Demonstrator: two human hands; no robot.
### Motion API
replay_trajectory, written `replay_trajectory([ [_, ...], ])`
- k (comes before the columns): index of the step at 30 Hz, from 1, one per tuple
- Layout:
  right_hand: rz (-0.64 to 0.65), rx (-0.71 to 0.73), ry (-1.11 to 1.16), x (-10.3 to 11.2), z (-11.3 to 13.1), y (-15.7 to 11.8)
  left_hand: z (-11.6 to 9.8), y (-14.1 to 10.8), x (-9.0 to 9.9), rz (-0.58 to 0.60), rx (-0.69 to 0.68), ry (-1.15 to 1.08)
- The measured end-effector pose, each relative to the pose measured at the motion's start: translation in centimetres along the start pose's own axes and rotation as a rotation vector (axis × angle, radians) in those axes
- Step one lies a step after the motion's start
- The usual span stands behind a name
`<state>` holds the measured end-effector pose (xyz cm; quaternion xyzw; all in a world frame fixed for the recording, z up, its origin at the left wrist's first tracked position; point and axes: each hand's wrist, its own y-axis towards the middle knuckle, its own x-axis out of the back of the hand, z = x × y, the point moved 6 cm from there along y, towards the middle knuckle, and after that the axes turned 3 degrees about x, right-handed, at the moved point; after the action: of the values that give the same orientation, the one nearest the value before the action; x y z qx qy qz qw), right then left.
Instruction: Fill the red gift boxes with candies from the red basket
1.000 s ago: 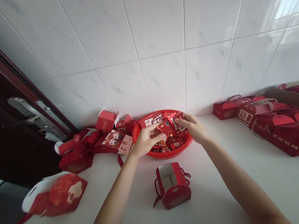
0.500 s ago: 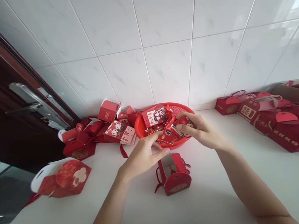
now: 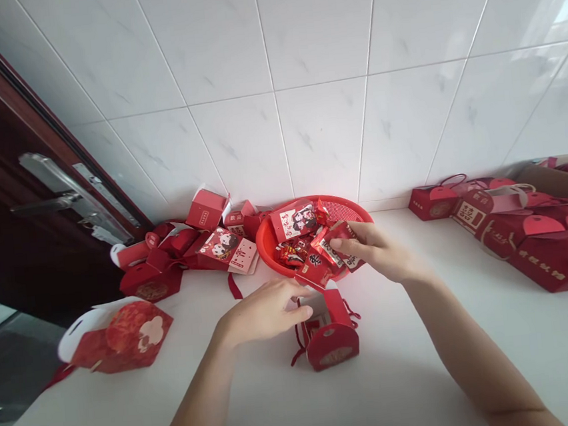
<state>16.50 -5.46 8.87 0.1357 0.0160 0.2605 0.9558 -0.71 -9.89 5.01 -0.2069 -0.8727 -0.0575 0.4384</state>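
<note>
A small red gift box [image 3: 333, 349] stands on the white counter with its top open and cords at its sides. My left hand [image 3: 263, 312] grips the box's left rear rim, thumb near the left wall and fingers at the back flap. My right hand [image 3: 380, 247] pinches several red snack packets [image 3: 353, 260] over the right side of a red plastic basket [image 3: 348, 208]. More red packets [image 3: 290, 252] and a folded red box with printed figures [image 3: 295, 220] lie in the basket. Part of the box's inside is hidden by my left hand.
Red gift boxes [image 3: 157, 275] are heaped at the left by the wall, and an open one [image 3: 130, 338] stands nearer. Several closed boxes [image 3: 551, 247] line the right, beside a brown carton [image 3: 557, 180]. A tiled wall [image 3: 326, 128] rises behind; a dark door [image 3: 3, 173] is at left.
My left hand has moved down from the basket's front edge to the gift box, which has shifted slightly left. My right hand has drawn the packets a little upward and toward me.
</note>
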Motion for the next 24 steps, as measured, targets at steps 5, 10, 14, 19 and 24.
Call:
replay_trajectory([
  [5, 0.119, -0.026, -0.017, -1.4, -1.0, -0.2, -0.1, 0.2, 0.2, 0.110, 0.036, -0.067],
  [10, 0.368, -0.032, -0.108, -3.5, -2.0, -0.4, -0.1, 0.1, 0.6, 0.186, -0.037, -0.225],
  [14, 0.427, -0.045, -0.213, -3.5, -2.7, -0.4, 0.7, 0.0, 0.8, 0.234, -0.003, -0.227],
  [19, 0.491, -0.004, -0.399, -3.5, -2.6, -0.8, 1.4, -0.1, 1.3, 0.200, 0.009, -0.136],
  [24, 0.415, -0.021, -0.755, -3.2, -1.6, -1.7, 2.2, -0.1, 1.3, 0.178, 0.056, -0.099],
])
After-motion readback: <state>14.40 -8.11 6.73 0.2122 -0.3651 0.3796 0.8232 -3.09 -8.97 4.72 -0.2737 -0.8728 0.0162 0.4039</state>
